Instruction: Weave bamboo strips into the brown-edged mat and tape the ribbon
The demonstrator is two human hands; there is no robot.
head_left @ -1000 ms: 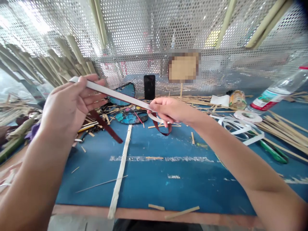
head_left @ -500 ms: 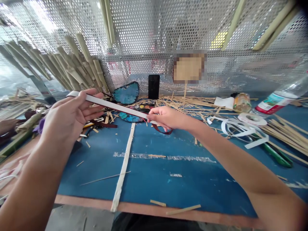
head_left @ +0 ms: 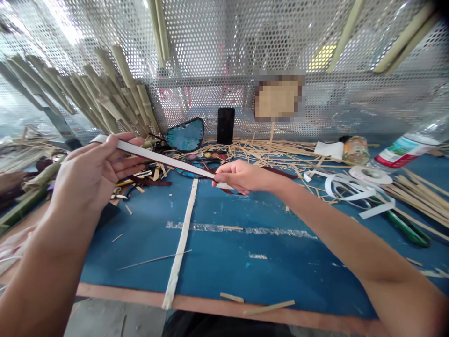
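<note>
A narrow brown ribbon with a white, tape-like face (head_left: 164,160) is stretched between my hands above the table, sloping down to the right. My left hand (head_left: 100,168) pinches its upper end between thumb and forefinger, palm turned up and the other fingers loosely extended. At the lower end, my right hand (head_left: 240,175) grips the ribbon between thumb and fingers. A short white tail and some brown ribbon show below that hand, and a brown length appears behind its wrist. Beneath the stretched strip lies a paint-smeared blue palette (head_left: 189,171), partly covered.
A phone (head_left: 225,125) stands against the perforated metal screen, beside a blue leaf-shaped piece (head_left: 185,134). Bamboo stalks (head_left: 115,98) lean at left. Thin bamboo strips (head_left: 252,152) litter the back. Right: a tape roll (head_left: 371,175), white curls, green-handled tool (head_left: 407,227), bottle (head_left: 396,150). Another person's hand (head_left: 12,182) shows far left.
My left hand has shifted slightly left and down, with the ribbon still taut. A brown length now shows behind my right wrist, and the loop below that hand is smaller.
</note>
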